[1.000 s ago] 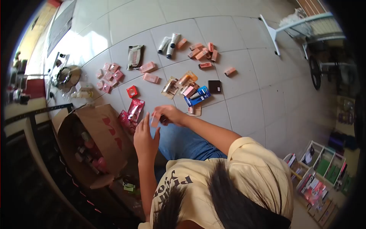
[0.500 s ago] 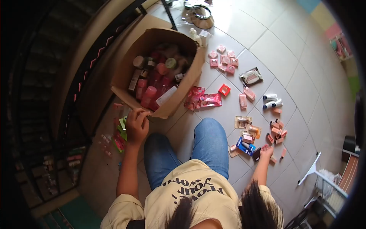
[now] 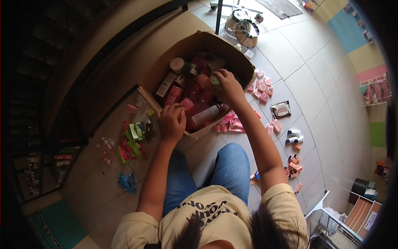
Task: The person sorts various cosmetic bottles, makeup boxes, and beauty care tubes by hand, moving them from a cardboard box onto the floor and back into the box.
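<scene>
A cardboard box [image 3: 146, 96] full of bottles and jars stands on the floor in front of my knees. My left hand [image 3: 173, 121] is closed over its near edge, fingertips beside a pink-capped bottle [image 3: 187, 103]. Inside the box, my right hand [image 3: 229, 88] has its fingers curled on a jar with a green lid [image 3: 214, 80], partly hiding it. Close by are a white-lidded jar [image 3: 177, 64], a pale boxed product [image 3: 166, 84] and a clear labelled bottle [image 3: 205, 116].
Pink compacts [image 3: 262, 87], a wipes packet [image 3: 282, 109], white tubes [image 3: 293, 137] and small orange boxes [image 3: 294, 167] lie on the right-hand tiles. Green packages [image 3: 134, 132] and blue items [image 3: 127, 183] lie left. Visors [image 3: 247, 33] sit beyond the box; a black metal rack stands left.
My right hand has left the small packages on the right floor and reached into the box, onto the green-lidded jar. My left hand stays at the box's near edge. The view has shifted.
</scene>
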`<state>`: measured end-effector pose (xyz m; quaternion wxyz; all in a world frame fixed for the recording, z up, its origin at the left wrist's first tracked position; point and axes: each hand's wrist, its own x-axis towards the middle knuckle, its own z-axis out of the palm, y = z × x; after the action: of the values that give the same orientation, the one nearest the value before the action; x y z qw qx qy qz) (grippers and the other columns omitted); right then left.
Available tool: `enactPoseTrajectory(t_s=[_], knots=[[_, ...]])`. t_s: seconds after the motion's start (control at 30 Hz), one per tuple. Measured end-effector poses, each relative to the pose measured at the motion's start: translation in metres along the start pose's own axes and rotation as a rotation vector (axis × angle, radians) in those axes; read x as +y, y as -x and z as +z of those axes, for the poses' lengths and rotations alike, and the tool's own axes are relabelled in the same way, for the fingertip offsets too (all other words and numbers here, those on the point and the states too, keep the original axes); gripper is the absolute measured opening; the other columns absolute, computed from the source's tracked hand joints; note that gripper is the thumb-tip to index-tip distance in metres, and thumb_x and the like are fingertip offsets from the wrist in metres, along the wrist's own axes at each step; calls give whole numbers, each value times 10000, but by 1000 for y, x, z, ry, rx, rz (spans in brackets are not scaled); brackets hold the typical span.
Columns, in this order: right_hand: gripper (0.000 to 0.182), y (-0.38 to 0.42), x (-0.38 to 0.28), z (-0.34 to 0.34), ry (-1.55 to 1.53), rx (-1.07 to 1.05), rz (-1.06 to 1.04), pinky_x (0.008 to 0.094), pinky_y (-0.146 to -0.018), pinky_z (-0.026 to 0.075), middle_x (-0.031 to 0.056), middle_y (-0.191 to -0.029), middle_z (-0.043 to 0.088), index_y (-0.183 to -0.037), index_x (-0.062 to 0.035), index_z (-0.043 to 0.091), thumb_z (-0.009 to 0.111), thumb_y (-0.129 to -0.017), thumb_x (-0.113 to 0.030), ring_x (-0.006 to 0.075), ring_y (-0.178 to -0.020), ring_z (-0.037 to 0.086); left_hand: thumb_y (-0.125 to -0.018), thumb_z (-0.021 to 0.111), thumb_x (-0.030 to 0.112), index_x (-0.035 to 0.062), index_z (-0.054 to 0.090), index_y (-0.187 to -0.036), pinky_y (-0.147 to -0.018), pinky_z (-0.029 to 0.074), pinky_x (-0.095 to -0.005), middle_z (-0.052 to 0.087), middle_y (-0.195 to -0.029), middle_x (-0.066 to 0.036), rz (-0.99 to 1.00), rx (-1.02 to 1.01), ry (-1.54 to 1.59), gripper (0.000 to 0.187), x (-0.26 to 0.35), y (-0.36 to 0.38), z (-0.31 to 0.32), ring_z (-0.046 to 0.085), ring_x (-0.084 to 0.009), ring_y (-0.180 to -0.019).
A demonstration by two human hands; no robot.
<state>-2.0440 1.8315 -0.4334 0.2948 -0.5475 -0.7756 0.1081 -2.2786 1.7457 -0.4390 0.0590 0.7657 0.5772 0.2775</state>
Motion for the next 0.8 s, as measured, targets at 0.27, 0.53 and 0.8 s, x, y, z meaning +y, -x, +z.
enactPoseTrajectory(t_s=[0.27,0.53,0.8], knots=[[593,-65,-1,50,198,-623,274,478,-818,507,216,-1061,635,-1255,-130,494,693,-744,-356,363,-1014,623,-819,581,164,139,655,-913,-892,341,-387,638,-943,-2,-1,13,98,123,-7,0,1,570,-203,-952],[761,-104,53,56,-104,-516,336,424,-813,514,257,-1071,641,-1273,15,444,744,-705,-393,375,-979,644,-823,583,172,137,661,-923,-898,328,-377,649,-935,2,25,-15,159,132,-13,2,-1,568,-213,-967],[814,-145,69,76,-290,-318,389,376,-827,516,213,-1106,651,-1364,-27,414,756,-714,-377,311,-1013,645,-812,668,236,77,588,-1130,-911,425,-453,566,-1148,-117,-42,-245,135,364,-23,-58,-2,532,-303,-1092]])
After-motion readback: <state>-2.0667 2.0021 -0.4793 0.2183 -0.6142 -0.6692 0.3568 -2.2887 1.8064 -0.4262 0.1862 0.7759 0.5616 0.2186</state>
